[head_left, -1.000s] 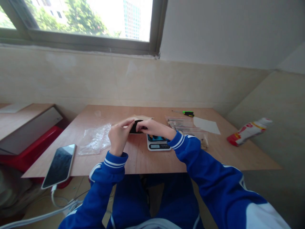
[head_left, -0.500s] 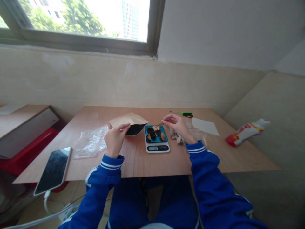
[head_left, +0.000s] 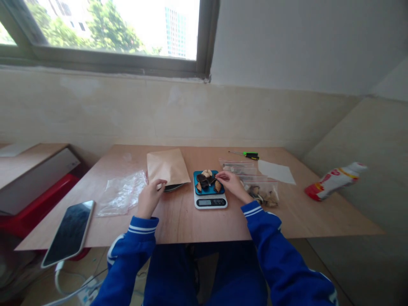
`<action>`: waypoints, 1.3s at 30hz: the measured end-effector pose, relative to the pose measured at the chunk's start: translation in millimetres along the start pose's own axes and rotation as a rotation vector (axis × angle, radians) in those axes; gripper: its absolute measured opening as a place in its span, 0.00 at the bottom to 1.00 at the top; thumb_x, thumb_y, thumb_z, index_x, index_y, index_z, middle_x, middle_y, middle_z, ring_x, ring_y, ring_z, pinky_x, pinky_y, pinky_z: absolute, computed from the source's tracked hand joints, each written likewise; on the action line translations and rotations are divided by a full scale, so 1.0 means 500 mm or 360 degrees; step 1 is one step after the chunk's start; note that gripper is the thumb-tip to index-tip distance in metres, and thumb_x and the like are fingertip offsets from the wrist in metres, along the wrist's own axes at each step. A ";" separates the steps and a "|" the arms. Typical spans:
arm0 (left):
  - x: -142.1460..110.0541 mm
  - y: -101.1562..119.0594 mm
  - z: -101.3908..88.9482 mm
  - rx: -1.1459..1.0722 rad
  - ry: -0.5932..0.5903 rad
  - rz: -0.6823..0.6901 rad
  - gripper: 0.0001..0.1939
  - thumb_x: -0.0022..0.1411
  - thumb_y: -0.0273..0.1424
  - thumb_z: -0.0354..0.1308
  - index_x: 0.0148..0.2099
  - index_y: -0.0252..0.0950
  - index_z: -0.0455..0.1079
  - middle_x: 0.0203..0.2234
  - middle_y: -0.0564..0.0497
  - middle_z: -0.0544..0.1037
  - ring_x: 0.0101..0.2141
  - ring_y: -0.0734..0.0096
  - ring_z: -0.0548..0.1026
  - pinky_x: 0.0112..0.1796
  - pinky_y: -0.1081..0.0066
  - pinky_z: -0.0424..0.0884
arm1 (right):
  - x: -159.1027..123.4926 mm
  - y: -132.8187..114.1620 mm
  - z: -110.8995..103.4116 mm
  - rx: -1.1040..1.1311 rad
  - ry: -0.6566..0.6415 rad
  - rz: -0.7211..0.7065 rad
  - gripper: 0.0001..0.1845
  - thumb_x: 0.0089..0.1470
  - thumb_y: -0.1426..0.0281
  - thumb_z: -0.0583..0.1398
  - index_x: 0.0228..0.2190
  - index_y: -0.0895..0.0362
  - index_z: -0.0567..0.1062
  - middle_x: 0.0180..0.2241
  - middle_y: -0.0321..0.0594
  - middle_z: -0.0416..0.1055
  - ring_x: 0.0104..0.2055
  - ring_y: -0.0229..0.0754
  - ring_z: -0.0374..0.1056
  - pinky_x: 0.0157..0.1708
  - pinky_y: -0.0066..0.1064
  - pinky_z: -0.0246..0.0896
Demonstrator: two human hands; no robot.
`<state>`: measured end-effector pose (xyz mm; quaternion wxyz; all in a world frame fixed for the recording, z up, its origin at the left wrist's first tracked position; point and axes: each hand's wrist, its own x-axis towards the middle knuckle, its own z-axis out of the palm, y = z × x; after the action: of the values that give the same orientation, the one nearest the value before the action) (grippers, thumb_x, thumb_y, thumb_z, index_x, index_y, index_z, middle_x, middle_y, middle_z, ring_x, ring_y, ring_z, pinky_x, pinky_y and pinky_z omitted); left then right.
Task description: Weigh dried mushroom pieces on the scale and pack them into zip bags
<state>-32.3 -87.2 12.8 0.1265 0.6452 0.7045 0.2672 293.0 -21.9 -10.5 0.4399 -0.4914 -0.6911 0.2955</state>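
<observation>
A brown kraft paper bag [head_left: 168, 166] lies at the left of the scale, its dark mouth towards me. My left hand [head_left: 150, 199] pinches the near left corner of that mouth. The white kitchen scale [head_left: 211, 202] has a blue plate, and its lit display is too small to read. Several dried pieces [head_left: 206, 179], dark, brown and pale, rest on the plate. My right hand [head_left: 234, 185] reaches in from the right, thumb and fingers pinched together at the plate's right edge, close to the pieces. What is between those fingertips is too small to make out.
Clear plastic bags [head_left: 119, 193] lie on the left, beside a phone [head_left: 69, 229] on a cable. To the right are a zip bag of dried pieces [head_left: 264, 195], a flat zip bag [head_left: 237, 167], a screwdriver [head_left: 250, 154], white paper [head_left: 276, 171] and a tilted bottle [head_left: 333, 182].
The kraft bag has come down flatter, its mouth less open, with my left hand lower on it. My right hand has moved down from above the scale's right side to the plate's edge.
</observation>
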 end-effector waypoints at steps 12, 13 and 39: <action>-0.050 -0.185 0.001 0.0094 0.0455 -0.0132 0.21 0.58 0.32 0.47 0.52 0.33 0.69 0.51 0.38 0.73 0.53 0.50 0.70 0.53 0.54 0.65 | -0.080 -0.055 -0.079 0.0016 0.0106 0.0052 0.13 0.57 0.62 0.55 0.38 0.55 0.75 0.39 0.43 0.77 0.42 0.46 0.73 0.43 0.39 0.67; -0.052 -0.194 0.001 0.0115 0.0400 -0.0207 0.21 0.58 0.33 0.47 0.51 0.33 0.69 0.48 0.39 0.75 0.50 0.50 0.72 0.51 0.54 0.67 | -0.090 -0.063 -0.080 0.0018 0.0094 0.0075 0.13 0.57 0.62 0.55 0.38 0.55 0.75 0.38 0.43 0.77 0.41 0.45 0.73 0.42 0.38 0.67; -0.102 0.048 -0.092 -0.0604 0.0807 -0.0184 0.14 0.55 0.42 0.60 0.36 0.37 0.73 0.30 0.51 0.78 0.32 0.66 0.76 0.37 0.68 0.70 | -0.199 -0.178 -0.015 0.0418 0.0096 0.0168 0.14 0.59 0.59 0.56 0.38 0.54 0.75 0.35 0.40 0.76 0.38 0.42 0.71 0.41 0.34 0.66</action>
<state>-29.1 -146.4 55.1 0.0800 0.4820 0.6867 0.5383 275.4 -145.9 35.9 0.5049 -0.4738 -0.6062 0.3912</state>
